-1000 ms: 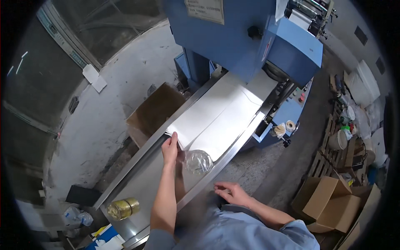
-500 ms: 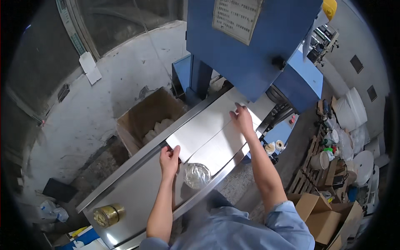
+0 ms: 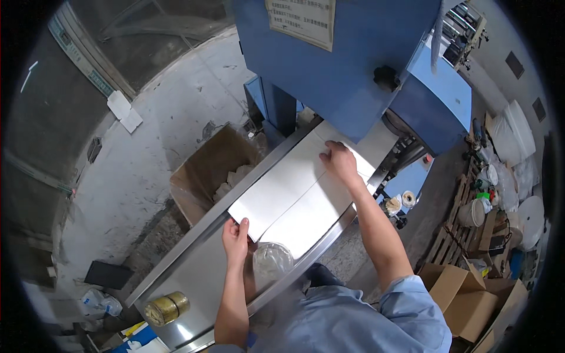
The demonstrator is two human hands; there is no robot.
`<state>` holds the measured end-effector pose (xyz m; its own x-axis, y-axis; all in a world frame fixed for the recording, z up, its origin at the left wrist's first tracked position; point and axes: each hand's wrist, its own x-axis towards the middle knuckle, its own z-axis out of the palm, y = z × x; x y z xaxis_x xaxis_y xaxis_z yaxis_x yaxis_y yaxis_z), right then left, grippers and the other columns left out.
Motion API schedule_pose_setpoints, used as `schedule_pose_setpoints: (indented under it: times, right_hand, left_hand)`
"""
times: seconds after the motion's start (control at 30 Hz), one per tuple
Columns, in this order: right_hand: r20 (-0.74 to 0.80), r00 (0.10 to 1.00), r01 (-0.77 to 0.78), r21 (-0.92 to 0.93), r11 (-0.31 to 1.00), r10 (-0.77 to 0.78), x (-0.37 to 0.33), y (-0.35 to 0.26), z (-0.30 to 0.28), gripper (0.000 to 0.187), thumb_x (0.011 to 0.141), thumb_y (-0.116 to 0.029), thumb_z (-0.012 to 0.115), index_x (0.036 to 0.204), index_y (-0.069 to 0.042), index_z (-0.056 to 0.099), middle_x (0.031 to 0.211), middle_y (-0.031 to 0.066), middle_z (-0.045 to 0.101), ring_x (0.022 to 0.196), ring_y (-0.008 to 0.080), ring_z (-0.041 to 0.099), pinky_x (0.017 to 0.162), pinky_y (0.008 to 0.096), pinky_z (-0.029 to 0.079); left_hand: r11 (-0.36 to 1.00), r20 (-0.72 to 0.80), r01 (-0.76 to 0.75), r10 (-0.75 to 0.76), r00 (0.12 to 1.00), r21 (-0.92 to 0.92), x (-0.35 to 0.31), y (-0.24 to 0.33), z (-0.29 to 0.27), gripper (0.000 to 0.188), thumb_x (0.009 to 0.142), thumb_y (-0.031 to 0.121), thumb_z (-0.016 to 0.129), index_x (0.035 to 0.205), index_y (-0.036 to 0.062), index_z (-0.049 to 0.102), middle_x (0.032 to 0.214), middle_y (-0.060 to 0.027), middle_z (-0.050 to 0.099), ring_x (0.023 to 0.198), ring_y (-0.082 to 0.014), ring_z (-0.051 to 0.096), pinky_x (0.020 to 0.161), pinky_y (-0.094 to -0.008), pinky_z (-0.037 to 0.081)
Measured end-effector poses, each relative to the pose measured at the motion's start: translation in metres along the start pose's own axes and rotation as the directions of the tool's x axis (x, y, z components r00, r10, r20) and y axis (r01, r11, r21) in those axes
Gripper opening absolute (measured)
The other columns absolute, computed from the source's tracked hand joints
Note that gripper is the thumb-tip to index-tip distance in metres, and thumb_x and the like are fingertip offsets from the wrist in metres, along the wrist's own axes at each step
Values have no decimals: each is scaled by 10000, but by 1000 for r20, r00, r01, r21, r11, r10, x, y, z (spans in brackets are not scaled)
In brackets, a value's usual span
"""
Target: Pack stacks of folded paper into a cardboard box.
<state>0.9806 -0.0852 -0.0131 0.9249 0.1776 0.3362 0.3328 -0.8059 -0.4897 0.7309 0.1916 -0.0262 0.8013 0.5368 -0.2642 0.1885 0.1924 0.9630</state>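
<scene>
White sheets of paper or thin card lie side by side on a metal table, reaching under a blue machine. A narrow dark gap runs between them. My left hand is closed on the near left corner of the left sheet, thumb on top. Farther up, beside the machine, my right hand rests on the sheets by the gap, its fingers bent, thumb and forefinger apart. A round roll of clear tape or film sits at the sheets' near end, right of my left wrist.
The blue machine stands over the table's far end. A raised metal rim edges the table, with a yellowish tape roll at its near left. Beyond the rim is a cardboard box; open cartons stand at right.
My view has shifted slightly. My left hand still grips the sheet's corner; my right hand's fingers lie lower and flatter on the sheets.
</scene>
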Motion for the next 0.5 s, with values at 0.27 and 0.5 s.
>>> schedule_pose_setpoints:
  times: [0.27, 0.5]
  right_hand:
    - [262, 963, -60, 6, 998, 56, 13, -11, 12, 306, 749, -212, 695, 961, 8, 674, 898, 193, 688, 845, 352, 668, 758, 413, 522]
    - [353, 918, 51, 349, 936, -182, -17, -69, 23, 302, 752, -246, 681, 870, 32, 676, 802, 217, 677, 761, 353, 672, 711, 396, 514]
  left_hand:
    - [994, 7, -102, 102, 995, -24, -4, -8, 0, 463, 953, 164, 678, 1295, -61, 461, 924, -78, 679, 779, -88, 604, 647, -218, 463]
    - [991, -155, -130, 135, 979, 43, -21, -20, -60, 445, 940, 158, 693, 1278, -60, 503, 902, -59, 670, 766, -82, 603, 668, -218, 472]
